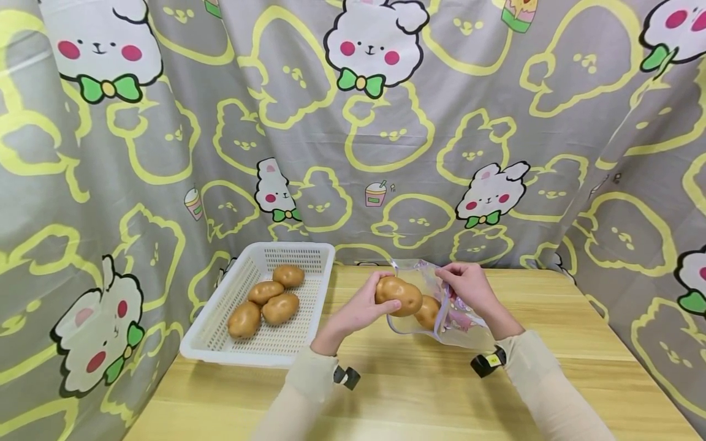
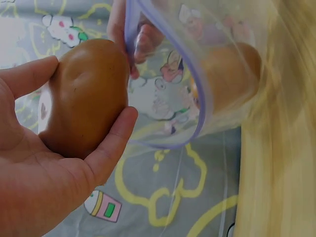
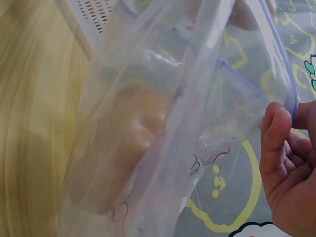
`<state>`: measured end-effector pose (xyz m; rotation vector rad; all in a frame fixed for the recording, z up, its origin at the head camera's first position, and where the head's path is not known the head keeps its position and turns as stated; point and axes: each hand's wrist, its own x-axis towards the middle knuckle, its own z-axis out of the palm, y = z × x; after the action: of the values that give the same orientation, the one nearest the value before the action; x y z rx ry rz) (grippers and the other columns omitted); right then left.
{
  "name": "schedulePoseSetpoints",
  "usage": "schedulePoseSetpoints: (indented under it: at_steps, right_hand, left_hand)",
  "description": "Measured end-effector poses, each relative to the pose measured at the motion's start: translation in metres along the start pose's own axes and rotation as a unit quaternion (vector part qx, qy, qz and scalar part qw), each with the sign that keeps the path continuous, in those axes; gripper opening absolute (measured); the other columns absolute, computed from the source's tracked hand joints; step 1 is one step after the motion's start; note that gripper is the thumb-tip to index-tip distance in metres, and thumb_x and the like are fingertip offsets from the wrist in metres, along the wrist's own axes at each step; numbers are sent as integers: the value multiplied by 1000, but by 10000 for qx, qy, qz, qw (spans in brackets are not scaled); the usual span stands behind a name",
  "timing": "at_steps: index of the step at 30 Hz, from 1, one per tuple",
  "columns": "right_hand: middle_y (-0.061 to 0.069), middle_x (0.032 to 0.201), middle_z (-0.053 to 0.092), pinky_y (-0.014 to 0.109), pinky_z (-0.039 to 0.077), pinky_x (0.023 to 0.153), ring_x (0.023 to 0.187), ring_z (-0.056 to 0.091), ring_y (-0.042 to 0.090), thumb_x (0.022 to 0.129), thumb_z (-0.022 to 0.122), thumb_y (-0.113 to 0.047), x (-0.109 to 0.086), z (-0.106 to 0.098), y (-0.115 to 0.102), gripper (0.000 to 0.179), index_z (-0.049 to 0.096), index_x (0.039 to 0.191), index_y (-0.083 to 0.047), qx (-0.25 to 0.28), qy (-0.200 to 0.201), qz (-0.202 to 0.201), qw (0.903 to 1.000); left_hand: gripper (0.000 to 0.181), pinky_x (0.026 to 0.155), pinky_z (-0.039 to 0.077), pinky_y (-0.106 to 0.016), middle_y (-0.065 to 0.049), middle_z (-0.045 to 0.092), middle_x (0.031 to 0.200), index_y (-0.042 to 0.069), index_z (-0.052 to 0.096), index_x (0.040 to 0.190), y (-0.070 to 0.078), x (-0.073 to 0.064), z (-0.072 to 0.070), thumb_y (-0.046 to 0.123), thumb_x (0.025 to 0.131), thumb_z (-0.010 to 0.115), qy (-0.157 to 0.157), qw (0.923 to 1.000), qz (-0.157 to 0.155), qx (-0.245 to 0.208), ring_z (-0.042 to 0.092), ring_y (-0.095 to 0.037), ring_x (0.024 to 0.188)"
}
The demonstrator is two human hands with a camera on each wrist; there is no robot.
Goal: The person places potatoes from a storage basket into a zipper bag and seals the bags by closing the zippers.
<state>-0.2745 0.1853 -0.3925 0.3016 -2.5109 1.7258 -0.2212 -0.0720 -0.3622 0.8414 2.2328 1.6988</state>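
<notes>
My left hand [image 1: 358,309] grips a brown potato [image 1: 401,296] between thumb and fingers, just outside the mouth of a clear zip bag [image 1: 463,327]. In the left wrist view the held potato [image 2: 86,96] is in full sight, apart from the bag's purple zip rim [image 2: 197,94]. A second potato [image 1: 427,312] lies inside the bag; through the film in the right wrist view this potato [image 3: 123,143] looks hazy. With thumb and fingertips my right hand [image 1: 471,291] pinches the bag's rim and holds the mouth apart. Its fingers [image 3: 276,148] show at the right of that view.
On the left of the wooden table [image 1: 408,392] stands a white perforated basket [image 1: 322,288] with several potatoes [image 1: 280,308] in it. A patterned grey curtain [image 1: 342,141] hangs behind the table and along both sides.
</notes>
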Motion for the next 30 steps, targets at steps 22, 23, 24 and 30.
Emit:
schedulePoseSetpoints:
  at_steps: [22, 23, 24, 30]
  right_hand:
    - [6, 58, 56, 29, 48, 42, 43, 50, 15, 92, 62, -27, 1, 1, -7, 33, 68, 92, 6, -228, 112, -54, 9997]
    - [6, 58, 56, 30, 48, 42, 43, 50, 15, 92, 62, -28, 1, 1, -7, 34, 68, 92, 6, -227, 102, -54, 9997]
    - [6, 58, 56, 30, 48, 42, 43, 50, 15, 92, 62, -28, 1, 1, -6, 34, 68, 93, 6, -230, 92, -52, 9997]
    - [7, 56, 54, 25, 44, 40, 42, 50, 15, 94, 59, -20, -7, 2, -23, 30, 66, 92, 9, -130, 58, -45, 9999]
  left_hand:
    - [59, 82, 44, -29, -17, 39, 125, 5, 36, 137, -38, 27, 23, 19, 87, 65, 358, 9828, -92, 1808, 51, -20, 98]
    - [60, 83, 44, -30, -18, 39, 126, 6, 37, 138, -38, 27, 24, 19, 87, 66, 347, 9816, -88, 1874, 50, -20, 99]
    - [60, 83, 44, -30, -18, 40, 127, 6, 38, 138, -38, 28, 25, 19, 87, 67, 340, 9800, -65, 1960, 51, -20, 99]
    - [61, 83, 44, -29, -12, 48, 130, 9, 45, 136, -40, 30, 27, 20, 83, 72, 241, 9698, 135, 2425, 52, -18, 103]
